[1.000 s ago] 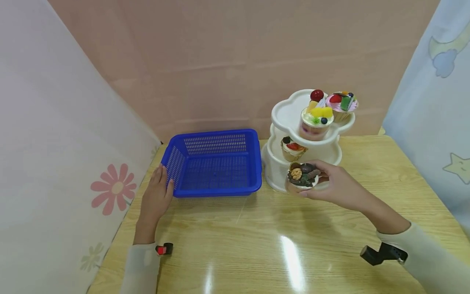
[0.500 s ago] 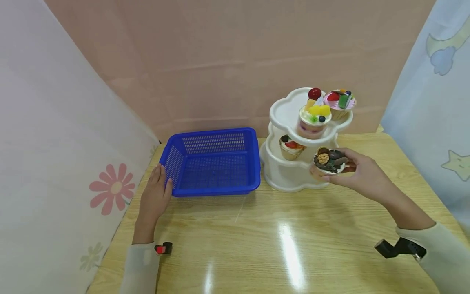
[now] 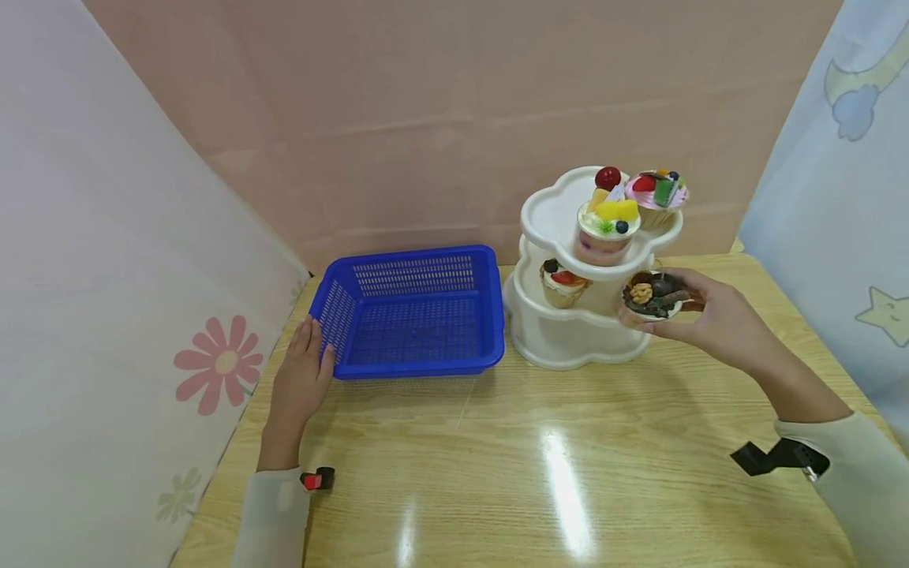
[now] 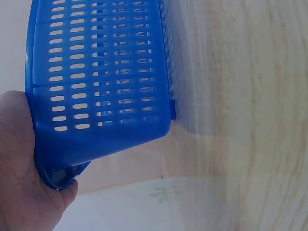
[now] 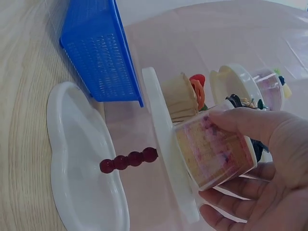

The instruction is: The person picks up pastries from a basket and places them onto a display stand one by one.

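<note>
My right hand [image 3: 717,315] holds a clear dessert cup [image 3: 649,296] topped with dark chocolate pieces and a walnut, at the right front of the white tiered stand [image 3: 550,217]. In the right wrist view, layered cake shows through the cup's side, and its base is close to the middle tier [image 5: 166,139]. My thumb lies along one side, my fingers on the other. My left hand [image 3: 301,375] grips the left rim of the blue plastic basket [image 3: 412,369]. From the left wrist view, the rim sits between thumb and fingers.
The middle tier also bears a strawberry-topped cupcake [image 3: 562,288]. On the top tier stand a fruit-topped cup [image 3: 607,233] and a pink-frosted cupcake [image 3: 656,193]. Several dark red balls [image 5: 130,160] rise in a row above the bottom tier [image 5: 82,149]. Curtains surround the wooden table [image 3: 461,481].
My right hand has carried the dessert cup rightward and up, from the stand's front to its right front corner. My left hand stays on the basket.
</note>
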Demonstrator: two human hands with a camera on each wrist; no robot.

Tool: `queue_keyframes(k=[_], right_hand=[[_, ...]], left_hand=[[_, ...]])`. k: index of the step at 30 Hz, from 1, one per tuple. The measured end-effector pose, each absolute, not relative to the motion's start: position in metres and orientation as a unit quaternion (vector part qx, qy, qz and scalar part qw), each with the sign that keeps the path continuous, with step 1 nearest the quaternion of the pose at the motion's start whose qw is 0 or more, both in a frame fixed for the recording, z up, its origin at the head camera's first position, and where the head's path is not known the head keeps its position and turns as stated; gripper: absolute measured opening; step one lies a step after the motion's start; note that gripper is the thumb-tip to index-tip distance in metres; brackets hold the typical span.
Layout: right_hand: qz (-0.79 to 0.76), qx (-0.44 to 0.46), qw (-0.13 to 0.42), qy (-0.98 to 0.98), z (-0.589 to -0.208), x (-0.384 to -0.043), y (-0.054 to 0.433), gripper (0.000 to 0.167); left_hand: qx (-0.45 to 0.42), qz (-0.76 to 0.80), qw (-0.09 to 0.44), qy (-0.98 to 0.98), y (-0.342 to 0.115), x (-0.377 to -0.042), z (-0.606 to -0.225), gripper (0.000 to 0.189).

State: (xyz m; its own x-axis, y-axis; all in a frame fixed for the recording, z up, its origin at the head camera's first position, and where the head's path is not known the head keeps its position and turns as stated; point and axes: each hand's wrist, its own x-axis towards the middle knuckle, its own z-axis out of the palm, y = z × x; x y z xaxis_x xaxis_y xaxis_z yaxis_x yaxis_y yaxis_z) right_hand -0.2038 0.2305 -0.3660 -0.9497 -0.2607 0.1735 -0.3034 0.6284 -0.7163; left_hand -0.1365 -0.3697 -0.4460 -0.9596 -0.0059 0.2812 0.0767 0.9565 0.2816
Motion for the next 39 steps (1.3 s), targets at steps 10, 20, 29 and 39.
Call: queue_keyframes(k=[10,20,29,39], right_hand=[[0.393,0.155,0.019,-0.906,-0.360,-0.219,0.231,0.079],[0.386,0.170,0.014,-0.907,-0.360,-0.237,0.231,0.075],[0.397,0.165,0.010,-0.903,-0.368,-0.241,0.224,0.075],[0.419,0.161,-0.001,-0.894,-0.375,-0.243,0.217,0.077]], left_hand=[[-0.013,-0.145,0.141,-0.979,-0.371,-0.137,-0.448,0.063],[-0.012,-0.150,0.131,-0.980,-0.371,-0.136,-0.450,0.063],[-0.010,-0.149,0.133,-0.980,-0.370,-0.136,-0.450,0.063],[-0.015,-0.146,0.135,-0.980,-0.369,-0.137,-0.450,0.063]])
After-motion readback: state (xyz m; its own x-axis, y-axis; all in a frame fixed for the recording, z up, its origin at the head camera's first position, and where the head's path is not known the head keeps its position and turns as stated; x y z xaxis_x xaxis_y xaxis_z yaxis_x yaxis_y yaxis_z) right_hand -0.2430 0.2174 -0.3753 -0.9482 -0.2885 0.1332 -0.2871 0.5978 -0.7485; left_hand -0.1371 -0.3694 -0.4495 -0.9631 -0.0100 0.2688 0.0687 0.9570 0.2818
